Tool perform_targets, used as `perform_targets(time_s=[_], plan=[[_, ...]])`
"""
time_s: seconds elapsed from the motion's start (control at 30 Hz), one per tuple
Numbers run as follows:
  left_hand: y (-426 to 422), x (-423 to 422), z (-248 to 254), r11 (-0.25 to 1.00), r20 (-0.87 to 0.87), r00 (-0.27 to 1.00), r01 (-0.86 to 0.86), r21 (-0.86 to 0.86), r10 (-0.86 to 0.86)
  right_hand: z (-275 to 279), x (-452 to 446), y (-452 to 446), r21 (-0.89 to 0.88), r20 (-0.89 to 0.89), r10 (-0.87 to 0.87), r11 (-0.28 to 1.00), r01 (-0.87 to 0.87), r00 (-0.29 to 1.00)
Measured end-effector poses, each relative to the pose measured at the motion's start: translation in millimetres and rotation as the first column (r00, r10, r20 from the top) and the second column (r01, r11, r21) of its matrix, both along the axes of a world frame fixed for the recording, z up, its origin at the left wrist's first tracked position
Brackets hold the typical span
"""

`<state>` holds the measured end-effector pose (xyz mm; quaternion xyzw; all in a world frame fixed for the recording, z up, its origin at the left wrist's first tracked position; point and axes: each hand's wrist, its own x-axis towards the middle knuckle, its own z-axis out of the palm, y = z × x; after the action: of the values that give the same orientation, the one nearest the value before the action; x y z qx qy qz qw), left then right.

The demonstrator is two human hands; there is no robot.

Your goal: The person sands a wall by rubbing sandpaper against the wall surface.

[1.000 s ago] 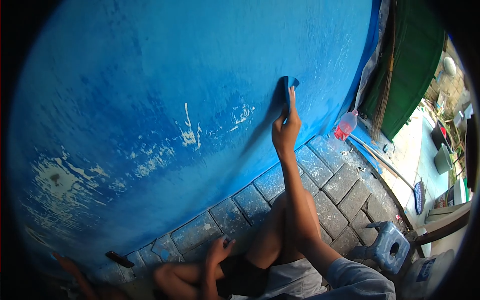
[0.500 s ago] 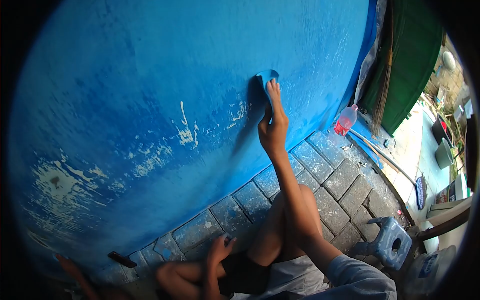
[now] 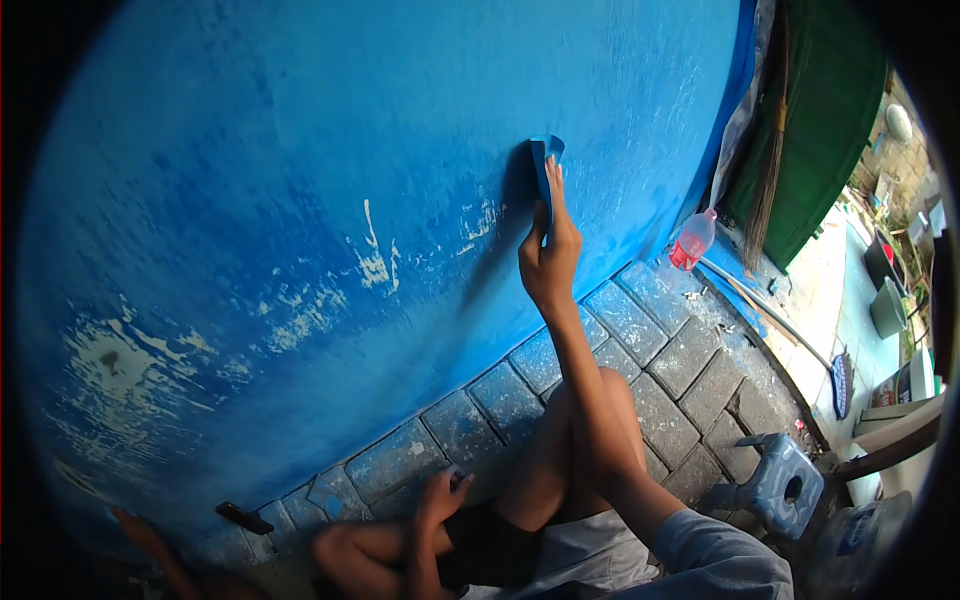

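Note:
My right hand (image 3: 551, 255) presses a folded blue sheet of sandpaper (image 3: 541, 150) against the blue painted wall (image 3: 400, 120). Its fingers lie over the sheet, with the thumb on the near side. Lower down, my left hand (image 3: 441, 498) rests by my bent legs, fingers curled round something small and greyish that I cannot make out. Pale scraped patches (image 3: 375, 262) show in the wall's paint to the left of my right hand.
Grey paving blocks (image 3: 470, 425) run along the wall's foot. A dark flat object (image 3: 243, 518) and another person's hand (image 3: 130, 522) are at lower left. To the right are a plastic bottle (image 3: 692, 240), a broom (image 3: 768, 190) and a grey-blue stool (image 3: 775, 485).
My right hand and the sandpaper have shifted slightly to the right on the wall, and the sheet's angle has changed. My left hand stays put.

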<state>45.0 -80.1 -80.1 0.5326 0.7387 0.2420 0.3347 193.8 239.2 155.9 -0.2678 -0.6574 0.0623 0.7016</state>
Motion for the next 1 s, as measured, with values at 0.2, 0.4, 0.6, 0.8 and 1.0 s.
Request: perform_targets(time_s=[0.2,0.4,0.6,0.8,1.0], plan=[[0.5,-0.1,3.7,1.0,0.023,1.0,0.012,0.023,-0.013,-13.2,23.1,28.6,0.0,-0.004,-0.101,0.995,0.101,0.995],[2.4,-0.1,5.3,0.999,0.03,1.0,0.005,-0.041,-0.003,-15.7,22.8,22.4,-0.211,-0.068,-0.026,0.977,0.011,0.997],[-1.1,-1.5,-9.8,0.998,0.002,1.0,-0.003,0.056,0.003,2.9,-0.3,-3.0,-0.033,-0.014,-0.018,0.999,0.018,1.0],[-1.4,-1.2,-3.8,0.999,0.0,1.0,0.007,0.053,-0.007,-11.6,28.8,30.2,-0.084,-0.061,-0.1,0.992,0.095,0.993],[3.1,-0.5,-1.5,1.0,-0.007,1.0,0.002,-0.027,-0.002,-12.7,13.4,13.4,-0.216,-0.084,0.002,0.976,-0.02,0.996]])
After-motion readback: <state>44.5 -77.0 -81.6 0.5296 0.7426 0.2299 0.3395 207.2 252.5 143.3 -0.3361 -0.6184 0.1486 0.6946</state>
